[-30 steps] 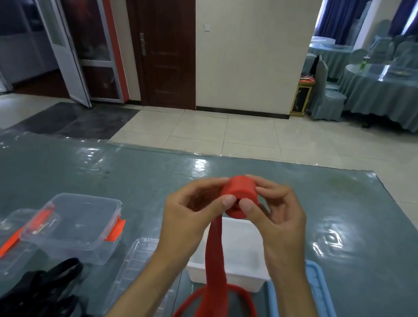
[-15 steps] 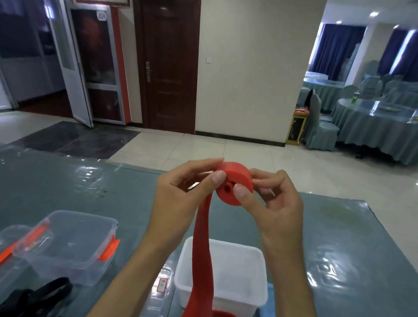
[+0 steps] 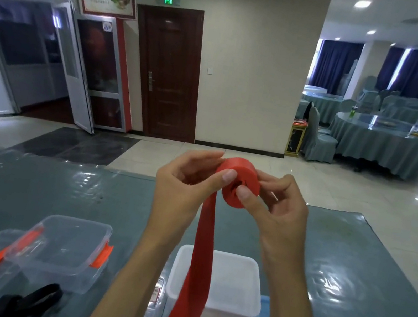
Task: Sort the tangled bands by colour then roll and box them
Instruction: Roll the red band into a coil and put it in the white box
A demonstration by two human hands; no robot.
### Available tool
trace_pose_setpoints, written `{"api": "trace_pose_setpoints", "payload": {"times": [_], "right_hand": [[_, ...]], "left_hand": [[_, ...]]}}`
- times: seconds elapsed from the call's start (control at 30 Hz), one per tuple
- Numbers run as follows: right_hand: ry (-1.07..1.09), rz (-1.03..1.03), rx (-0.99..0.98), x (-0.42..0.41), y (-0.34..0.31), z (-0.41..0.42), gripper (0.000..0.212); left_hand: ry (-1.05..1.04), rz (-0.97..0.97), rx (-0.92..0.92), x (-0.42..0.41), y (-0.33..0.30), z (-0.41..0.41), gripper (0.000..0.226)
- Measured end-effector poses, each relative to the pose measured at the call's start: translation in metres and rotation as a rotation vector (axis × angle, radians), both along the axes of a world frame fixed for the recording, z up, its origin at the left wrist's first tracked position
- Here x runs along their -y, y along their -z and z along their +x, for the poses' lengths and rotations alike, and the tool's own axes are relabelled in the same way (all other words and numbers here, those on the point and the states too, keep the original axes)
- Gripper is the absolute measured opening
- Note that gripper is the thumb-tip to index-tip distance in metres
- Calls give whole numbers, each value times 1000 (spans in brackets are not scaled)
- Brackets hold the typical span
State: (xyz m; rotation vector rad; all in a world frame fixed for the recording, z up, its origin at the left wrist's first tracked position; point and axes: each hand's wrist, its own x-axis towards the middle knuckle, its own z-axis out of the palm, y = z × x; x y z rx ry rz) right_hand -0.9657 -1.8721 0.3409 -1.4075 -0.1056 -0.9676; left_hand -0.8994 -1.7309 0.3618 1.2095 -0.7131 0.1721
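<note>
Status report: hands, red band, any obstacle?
Left hand and right hand both pinch the red band roll. Loose tail hangs over the white box. Nothing in the way.

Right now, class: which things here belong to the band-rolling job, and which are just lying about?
In the job: red band, left hand, right hand, white box, clear boxes, black bands.

Lying about: dining table, covered chairs, door.
</note>
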Motion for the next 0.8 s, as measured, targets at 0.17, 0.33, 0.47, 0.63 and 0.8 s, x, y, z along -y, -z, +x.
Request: {"api": "trace_pose_setpoints", "payload": {"times": [0.17,0.33,0.47,0.63,0.8], "right_hand": [[52,40,49,1,3,0,36],[10,101,57,-7,10,3,42],[0,58,-48,1,12,3,29],[61,-15,-40,1,8,2,40],[-4,86,-2,-11,14,8,32]], "left_hand": [[87,52,-64,5,9,1,31],[147,127,-13,0,11,7,39],[67,160,5,-7,14,11,40],[83,131,-84,0,29,8,38],[108,97,-103,2,29,6,47]]}}
